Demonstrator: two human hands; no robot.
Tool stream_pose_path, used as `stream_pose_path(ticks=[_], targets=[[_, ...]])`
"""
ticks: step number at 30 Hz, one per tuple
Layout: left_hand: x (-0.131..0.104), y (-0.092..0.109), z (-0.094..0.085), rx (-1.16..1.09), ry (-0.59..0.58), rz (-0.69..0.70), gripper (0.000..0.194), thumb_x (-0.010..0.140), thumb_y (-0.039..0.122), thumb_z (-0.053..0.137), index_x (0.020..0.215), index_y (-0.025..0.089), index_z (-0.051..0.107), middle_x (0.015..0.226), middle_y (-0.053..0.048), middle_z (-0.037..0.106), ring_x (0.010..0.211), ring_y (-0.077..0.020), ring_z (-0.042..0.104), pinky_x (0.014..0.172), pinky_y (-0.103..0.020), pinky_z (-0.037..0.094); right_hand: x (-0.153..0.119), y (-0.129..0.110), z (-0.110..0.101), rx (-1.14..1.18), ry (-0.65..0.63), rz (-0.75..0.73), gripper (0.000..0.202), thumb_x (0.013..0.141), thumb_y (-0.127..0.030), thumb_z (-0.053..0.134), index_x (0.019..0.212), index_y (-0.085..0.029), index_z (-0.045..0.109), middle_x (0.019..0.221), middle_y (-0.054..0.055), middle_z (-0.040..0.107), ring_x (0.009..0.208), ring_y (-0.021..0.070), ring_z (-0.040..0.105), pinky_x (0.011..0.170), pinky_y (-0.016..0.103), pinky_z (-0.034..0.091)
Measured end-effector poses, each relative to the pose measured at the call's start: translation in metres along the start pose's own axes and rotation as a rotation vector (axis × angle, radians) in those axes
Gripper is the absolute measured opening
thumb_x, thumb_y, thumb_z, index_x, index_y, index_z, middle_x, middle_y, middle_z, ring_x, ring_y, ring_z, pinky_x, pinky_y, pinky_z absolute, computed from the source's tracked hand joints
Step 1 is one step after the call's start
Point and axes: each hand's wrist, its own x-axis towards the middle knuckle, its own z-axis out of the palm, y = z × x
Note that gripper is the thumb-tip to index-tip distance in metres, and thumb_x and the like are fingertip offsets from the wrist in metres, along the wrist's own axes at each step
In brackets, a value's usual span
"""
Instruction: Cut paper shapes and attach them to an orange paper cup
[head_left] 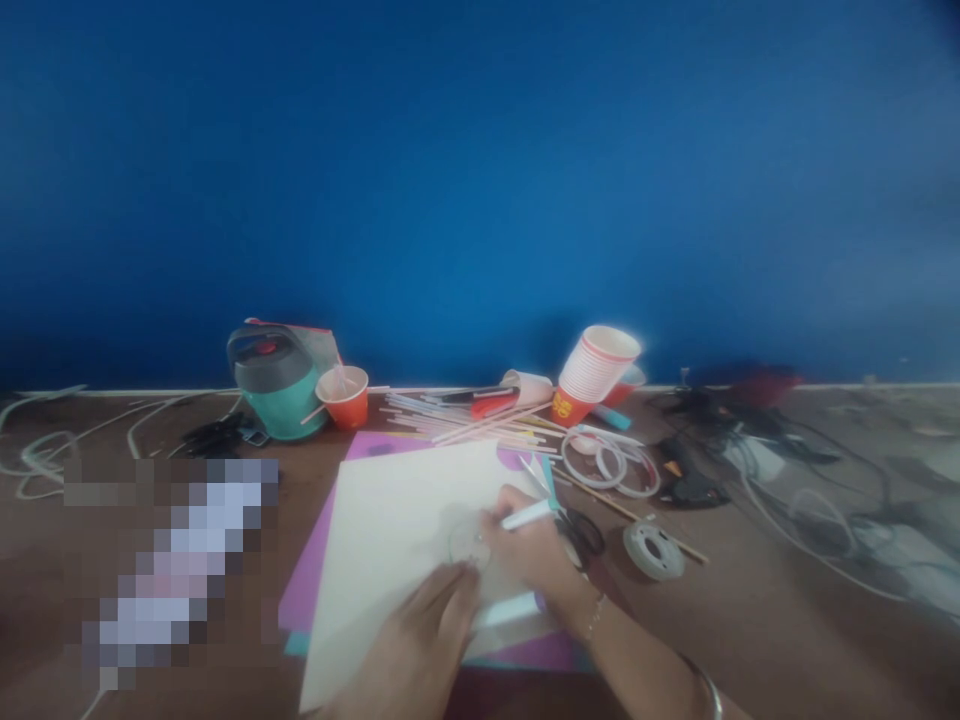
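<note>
My right hand [529, 540] is closed around a white marker [527, 515], its fist low over a sheet of white paper [375, 560]. Beside it, my left hand [431, 630] has its fingers together, pinning a small clear round piece [469, 538] against the sheet. The piece is blurred and partly covered by the fingers; where the marker's tip touches is hidden. Under the white paper lie purple sheets [307, 585] and a turquoise one. A second white pen-like object [510, 610] rests below my right wrist. Scissors [581, 530] lie just right of that hand.
Paper straws [480, 425] lie behind the paper. Stacked paper cups [596, 370], tape rings [592, 458], a tape spool [654, 550] and a black glue gun [686, 475] are rightward. A teal jug [277, 390] and orange cup [345, 397] stand left. Cables flank both sides.
</note>
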Motion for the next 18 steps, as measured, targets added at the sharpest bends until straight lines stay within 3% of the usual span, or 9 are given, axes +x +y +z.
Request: stream_pose_path(ticks=[18], targets=[[-0.0016,0.0004,0.0011,0.006,0.044,0.002,0.039,0.09,0.011,0.033,0.128,0.016,0.039,0.116,-0.012,0.061,0.109,-0.02,0.057,0.088,-0.032,0.052,0.0002,0.0006,-0.0011,0.02,0.005,0.028,0.022,0.07,-0.027,0.049,0.055,-0.022,0.033,0.05,-0.007,0.033,0.049,0.0096,0.034,0.046,0.021,0.026]])
